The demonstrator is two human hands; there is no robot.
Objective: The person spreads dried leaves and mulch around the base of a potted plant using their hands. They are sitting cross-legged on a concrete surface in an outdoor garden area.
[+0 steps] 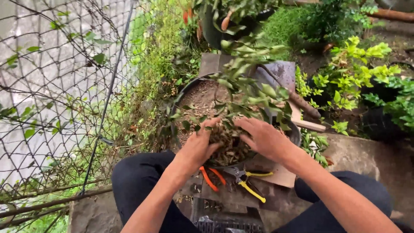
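A chain-link fence runs along the left side, thin vines threaded through its mesh, with a pale paved surface beyond it. Weeds and grass crowd the foot of the fence. To the right, leafy green shrubs stand in dark pots above a grey concrete ledge. A flat metal sheet lies on the ground. Soft, even daylight falls outdoors.

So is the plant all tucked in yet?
Partly. The leafy plant already stands in the black pot. Both hands, left hand and right hand, press dry mulch around its stem. Bare soil behind looks uncovered. Two cutters lie unused.
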